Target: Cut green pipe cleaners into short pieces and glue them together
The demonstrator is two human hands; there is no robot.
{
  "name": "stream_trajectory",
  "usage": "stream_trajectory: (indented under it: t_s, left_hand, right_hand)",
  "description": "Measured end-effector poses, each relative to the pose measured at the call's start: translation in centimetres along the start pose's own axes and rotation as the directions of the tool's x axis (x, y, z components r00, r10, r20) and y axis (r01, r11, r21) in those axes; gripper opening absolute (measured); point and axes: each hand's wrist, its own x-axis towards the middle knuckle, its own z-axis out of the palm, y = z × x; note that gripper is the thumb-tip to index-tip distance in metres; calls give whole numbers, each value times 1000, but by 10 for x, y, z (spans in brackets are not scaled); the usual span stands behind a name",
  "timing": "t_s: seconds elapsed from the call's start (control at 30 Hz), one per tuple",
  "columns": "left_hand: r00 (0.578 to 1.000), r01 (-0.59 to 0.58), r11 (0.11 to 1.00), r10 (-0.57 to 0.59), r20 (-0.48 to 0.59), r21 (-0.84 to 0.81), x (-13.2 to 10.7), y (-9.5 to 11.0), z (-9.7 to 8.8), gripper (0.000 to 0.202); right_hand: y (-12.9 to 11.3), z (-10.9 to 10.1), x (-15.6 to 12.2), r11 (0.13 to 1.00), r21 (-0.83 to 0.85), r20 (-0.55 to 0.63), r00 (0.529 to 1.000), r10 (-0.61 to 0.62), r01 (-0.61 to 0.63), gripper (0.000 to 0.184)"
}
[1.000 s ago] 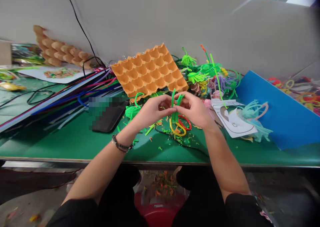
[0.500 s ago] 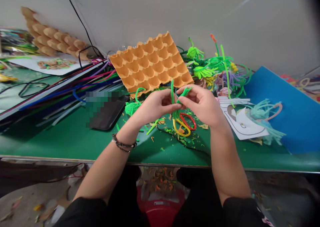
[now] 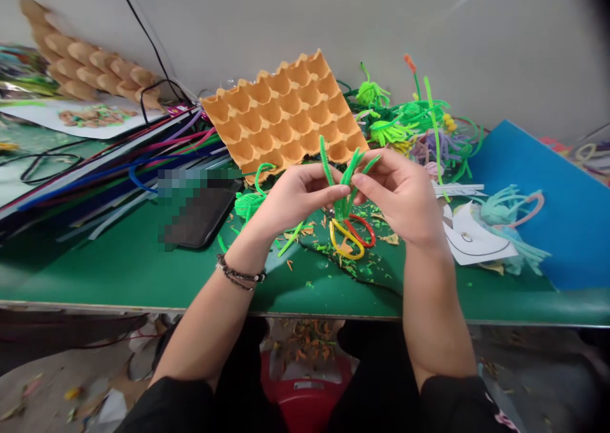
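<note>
A bunch of green pipe cleaners [image 3: 351,167] stands upright between my hands, its tips fanned apart. My left hand [image 3: 305,195] is closed on the bunch from the left, thumb across its front. From the other side my right hand [image 3: 398,188] pinches the strands at the right, one tip poking out beside its thumb. Below them a pair of scissors [image 3: 347,242] with one yellow and one red handle lies on the green table [image 3: 286,293]; its blades are mostly hidden. Green and tan clippings surround the scissors.
An egg tray [image 3: 290,115] leans behind my hands. Left are a dark phone [image 3: 203,220], a green pipe-cleaner bundle [image 3: 248,203] and long coloured pipe cleaners [image 3: 105,179]. Right are a white paper cutout [image 3: 476,242], a pale teal tassel [image 3: 500,207] and a blue board [image 3: 562,217].
The green tips have spread wider, and one strand now leans right by my right thumb. My right hand has shifted slightly right. The whole view has moved a little.
</note>
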Motion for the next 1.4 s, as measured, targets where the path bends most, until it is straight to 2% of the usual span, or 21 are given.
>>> stream_trajectory:
  t_s: [0.1,0.37,0.67,0.93,1.23,1.4]
  left_hand:
    - [999,7,1000,-7,-33,-8,0,1,-1,22]
    - [999,11,1000,-11,-36,8,0,-2,2,17]
    - [999,11,1000,-11,33,-20,1,-3,3,24]
    - [999,9,1000,-8,34,-16,1,-2,5,26]
    - [1000,9,1000,-9,17,-7,1,-6,3,24]
    - [1000,30,999,-30,2,-25,1,-5,3,23]
  right_hand:
    - [1,1,0,1000,8,-6,1000,-2,2,9]
    - [4,0,0,1000,4,-32,999,-2,2,8]
    - [9,3,-2,1000,-10,-34,999,9,-10,6]
    - [6,7,-4,999,-48,-85,996,-23,19,4]
    - [6,4,-3,995,-99,-136,990,-44,31,14]
    - [7,1,-3,995,-84,-122,991,-56,46,15]
